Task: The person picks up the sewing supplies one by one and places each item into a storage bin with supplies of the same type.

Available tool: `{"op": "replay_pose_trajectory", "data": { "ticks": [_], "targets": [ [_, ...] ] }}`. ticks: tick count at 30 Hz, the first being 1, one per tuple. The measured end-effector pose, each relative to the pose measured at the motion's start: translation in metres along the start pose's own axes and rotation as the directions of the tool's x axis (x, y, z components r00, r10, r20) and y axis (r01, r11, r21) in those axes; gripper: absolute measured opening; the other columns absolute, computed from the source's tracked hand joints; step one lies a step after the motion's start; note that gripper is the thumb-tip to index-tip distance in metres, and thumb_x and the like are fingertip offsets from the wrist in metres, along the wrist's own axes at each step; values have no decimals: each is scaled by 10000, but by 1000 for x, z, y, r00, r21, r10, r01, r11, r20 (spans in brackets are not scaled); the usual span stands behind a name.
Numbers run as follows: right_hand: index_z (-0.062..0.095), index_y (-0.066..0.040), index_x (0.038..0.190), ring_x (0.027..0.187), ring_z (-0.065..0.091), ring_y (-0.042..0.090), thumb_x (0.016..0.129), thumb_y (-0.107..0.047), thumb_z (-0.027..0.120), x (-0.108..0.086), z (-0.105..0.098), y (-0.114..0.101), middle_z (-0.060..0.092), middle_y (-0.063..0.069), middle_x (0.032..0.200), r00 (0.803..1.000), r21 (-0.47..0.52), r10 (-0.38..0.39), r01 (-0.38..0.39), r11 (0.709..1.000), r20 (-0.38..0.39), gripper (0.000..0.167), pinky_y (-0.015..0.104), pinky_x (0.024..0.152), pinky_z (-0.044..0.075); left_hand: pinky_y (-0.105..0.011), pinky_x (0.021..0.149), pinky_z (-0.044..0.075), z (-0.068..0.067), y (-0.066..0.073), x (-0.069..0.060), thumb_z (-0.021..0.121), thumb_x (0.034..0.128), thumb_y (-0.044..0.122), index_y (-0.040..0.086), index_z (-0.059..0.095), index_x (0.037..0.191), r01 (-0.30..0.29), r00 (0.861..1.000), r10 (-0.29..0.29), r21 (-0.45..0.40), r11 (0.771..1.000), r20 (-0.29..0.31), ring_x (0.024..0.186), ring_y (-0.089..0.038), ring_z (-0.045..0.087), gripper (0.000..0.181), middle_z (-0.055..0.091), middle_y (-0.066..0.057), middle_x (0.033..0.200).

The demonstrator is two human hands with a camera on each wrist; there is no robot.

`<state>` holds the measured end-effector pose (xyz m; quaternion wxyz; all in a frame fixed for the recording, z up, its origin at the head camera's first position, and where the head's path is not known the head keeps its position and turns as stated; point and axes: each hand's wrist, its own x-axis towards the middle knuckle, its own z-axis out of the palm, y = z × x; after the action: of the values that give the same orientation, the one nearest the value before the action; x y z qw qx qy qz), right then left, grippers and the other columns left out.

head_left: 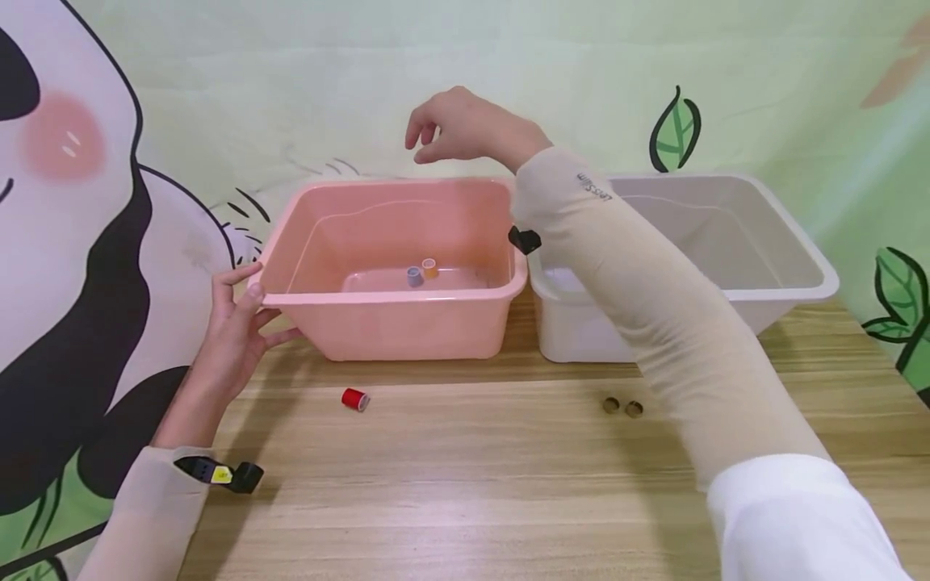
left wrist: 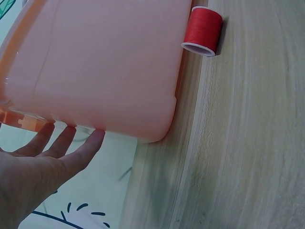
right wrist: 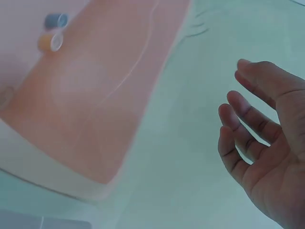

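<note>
Head view: your left hand (head_left: 240, 335) grips the pink bin (head_left: 400, 331) by its rim, likely to steady it; 2 spools (head_left: 414, 277) sit inside, the red spool (head_left: 354, 399) on the surface (head_left: 450, 460) in front. Your sleeve (head_left: 654, 307) partly hides the white bin (head_left: 581, 332). Left wrist view: your thumb is unseen. Right wrist view: your right hand (right wrist: 271, 143) is empty, fingers loosely curled; a blurred round thing (right wrist: 6, 98) is cut off.

A staged tabletop corner is suggested: a light wood-grain table (head_left: 465, 484) is bordered behind and at its left by a pale-green, panda-and-leaf-printed backdrop (head_left: 291, 73).
</note>
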<state>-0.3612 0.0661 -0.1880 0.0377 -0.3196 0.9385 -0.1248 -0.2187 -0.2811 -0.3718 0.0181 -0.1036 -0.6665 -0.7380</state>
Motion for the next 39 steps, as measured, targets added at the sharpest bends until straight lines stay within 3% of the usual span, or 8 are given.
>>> {"op": "replay_pose_trajectory", "data": {
  "ticks": [5, 12, 22, 25, 33, 39],
  "targets": [
    [675, -174, 1275, 1105, 606, 154, 1007, -347, 604, -15, 0, -3, 661, 9, 1184, 998, 116, 11, -3, 993, -66, 327, 287, 935, 486, -375, 787, 614, 0, -1, 1, 489, 1072, 296, 275, 267, 1441, 12, 1000, -12, 31, 999, 1, 1178, -185, 609, 431, 324, -118, 1562],
    [663, -213, 1277, 1137, 636, 120, 1005, -398, 608, -36, 0, -10, 656, -32, 1219, 995, 239, 37, -15, 971, -90, 334, 272, 953, 495, -378, 784, 615, -1, -3, 0, 493, 1072, 309, 276, 256, 1458, 14, 1000, -13, 58, 998, -8, 1183, -187, 600, 454, 302, -129, 1584],
    [672, -218, 1240, 1071, 641, 80, 993, -388, 633, -60, 8, -26, 659, -91, 1161, 984, 380, 45, 23, 925, -170, 302, 251, 914, 512, -382, 780, 616, -4, -5, 1, 472, 1085, 262, 268, 305, 1427, -21, 1000, 21, -26, 999, 4, 1157, -179, 629, 380, 345, -107, 1548],
    [672, -211, 1230, 1030, 646, 78, 991, -369, 644, -67, 13, -33, 653, -92, 1164, 981, 417, 39, 44, 908, -188, 287, 253, 887, 516, -384, 782, 617, -4, -5, 0, 479, 1081, 269, 273, 298, 1433, -17, 1000, 17, 1, 1000, -3, 1159, -181, 624, 396, 340, -106, 1552],
    [689, -188, 1207, 977, 639, 43, 989, -306, 673, -87, 30, -45, 650, -90, 1143, 958, 393, -66, 177, 902, -279, 249, 240, 870, 526, -368, 775, 616, -1, -3, 1, 494, 1071, 302, 279, 275, 1455, -2, 1000, 2, 44, 999, -13, 1184, -187, 605, 443, 304, -122, 1586],
    [684, -129, 1223, 992, 619, 79, 994, -295, 669, -96, 45, -52, 650, -31, 1171, 954, 353, -143, 234, 906, -265, 283, 240, 874, 524, -363, 770, 617, 0, -3, 0, 488, 1074, 289, 285, 283, 1444, -1, 1000, 2, 33, 999, -14, 1176, -179, 610, 424, 298, -121, 1586]
  ]
}}
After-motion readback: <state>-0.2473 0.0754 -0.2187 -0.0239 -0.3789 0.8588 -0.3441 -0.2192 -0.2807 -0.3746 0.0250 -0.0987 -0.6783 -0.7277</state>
